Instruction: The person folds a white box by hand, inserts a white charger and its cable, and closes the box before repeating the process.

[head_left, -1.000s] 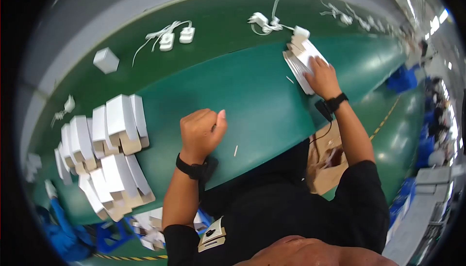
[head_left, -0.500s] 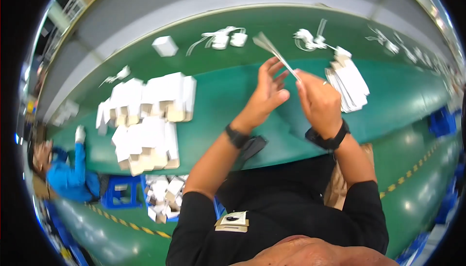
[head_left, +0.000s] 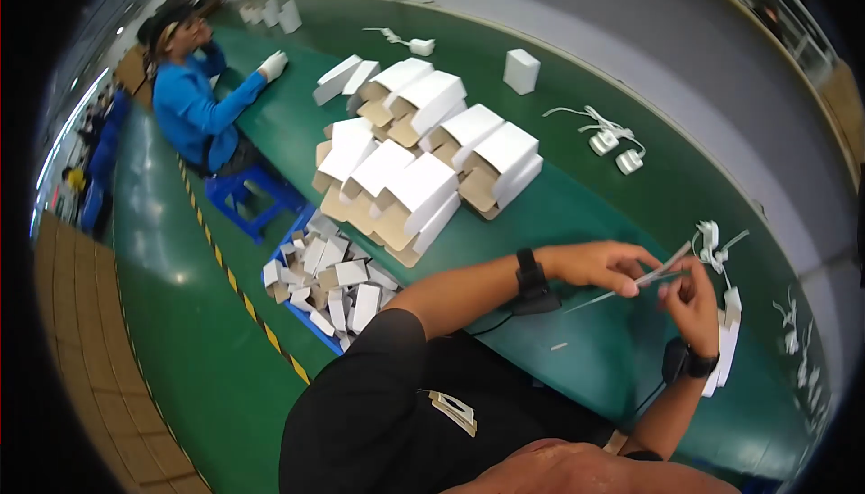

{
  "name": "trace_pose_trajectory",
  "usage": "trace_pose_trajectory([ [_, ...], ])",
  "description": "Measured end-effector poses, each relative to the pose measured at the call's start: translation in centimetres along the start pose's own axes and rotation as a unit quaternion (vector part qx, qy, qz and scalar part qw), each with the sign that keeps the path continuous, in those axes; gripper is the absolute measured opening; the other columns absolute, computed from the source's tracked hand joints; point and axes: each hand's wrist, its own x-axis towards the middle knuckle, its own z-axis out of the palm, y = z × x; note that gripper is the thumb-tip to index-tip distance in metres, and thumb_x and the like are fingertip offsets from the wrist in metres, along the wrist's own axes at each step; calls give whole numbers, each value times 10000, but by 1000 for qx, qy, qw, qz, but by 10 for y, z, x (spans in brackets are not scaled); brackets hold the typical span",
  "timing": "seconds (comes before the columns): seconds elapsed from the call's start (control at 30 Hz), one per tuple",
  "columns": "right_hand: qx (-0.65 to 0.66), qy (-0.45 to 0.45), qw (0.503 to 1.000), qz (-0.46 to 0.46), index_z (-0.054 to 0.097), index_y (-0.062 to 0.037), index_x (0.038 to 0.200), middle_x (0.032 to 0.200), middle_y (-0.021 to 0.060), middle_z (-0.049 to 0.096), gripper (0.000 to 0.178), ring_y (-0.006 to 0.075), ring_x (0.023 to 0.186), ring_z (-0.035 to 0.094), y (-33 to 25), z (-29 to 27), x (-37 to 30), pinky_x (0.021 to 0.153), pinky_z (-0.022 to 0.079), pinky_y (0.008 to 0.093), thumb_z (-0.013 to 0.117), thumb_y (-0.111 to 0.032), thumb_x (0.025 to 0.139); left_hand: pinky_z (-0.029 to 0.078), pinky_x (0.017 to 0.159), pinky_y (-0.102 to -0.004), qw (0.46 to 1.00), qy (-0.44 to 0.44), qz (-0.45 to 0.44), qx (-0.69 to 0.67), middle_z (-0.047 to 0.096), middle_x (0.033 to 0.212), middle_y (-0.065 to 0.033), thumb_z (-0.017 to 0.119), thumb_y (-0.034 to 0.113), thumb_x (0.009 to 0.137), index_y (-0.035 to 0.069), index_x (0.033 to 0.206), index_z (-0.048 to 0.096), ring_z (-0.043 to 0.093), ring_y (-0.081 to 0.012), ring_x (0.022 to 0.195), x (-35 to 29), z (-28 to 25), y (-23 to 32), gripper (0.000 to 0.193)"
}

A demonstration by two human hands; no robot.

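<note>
Since half a second ago our view has turned to the left: the pile of boxes (head_left: 423, 156) now sits in the middle, and a co-worker in blue (head_left: 194, 102) has come in at the upper left. Our hands have moved to the right side, and they keep hold of the same flat card (head_left: 651, 273).

We go from large to small. The green table (head_left: 577, 224) carries the pile, where we count about ten folded white boxes (some hide each other, so the number is not exact). On the floor a blue bin (head_left: 329, 282) holds many more small boxes, too many to count. One single box (head_left: 521, 71) stands apart near the table's far edge. Two small white plugs with cords (head_left: 613, 145) lie near it. A stack of flat cards (head_left: 725, 341) lies just behind our right hand.

Our left hand (head_left: 599, 264) pinches one end of the card with closed fingertips, and our right hand (head_left: 694, 300) pinches the other end; the card is in the air above the table.

We judge that many boxes are finished, this one is not yet folded, and the stack remains.
</note>
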Motion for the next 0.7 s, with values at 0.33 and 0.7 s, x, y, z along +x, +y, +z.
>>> trace_pose_trajectory([
  [0.33, 231, 162, 952, -121, 583, -20, 1260, 1126, 67, 614, 424, 150, 1072, 588, 25, 59, 8, 869, 499, 301, 714, -202, 900, 465, 1003, -346, 973, 210, 69, 72, 514, 1356, -142, 636, 225, 966, 116, 1525, 296, 558, -181, 1180, -6, 23, -10, 663],
  [0.7, 355, 210, 902, -129, 680, 15, 1113, 1140, 126, 667, 212, 230, 1069, 648, 35, 87, 15, 932, 505, 360, 663, -126, 955, 492, 918, -307, 978, 202, 41, 22, 539, 1243, -103, 527, 211, 1027, 120, 1400, 337, 559, -146, 1077, -3, 23, -29, 428],
])
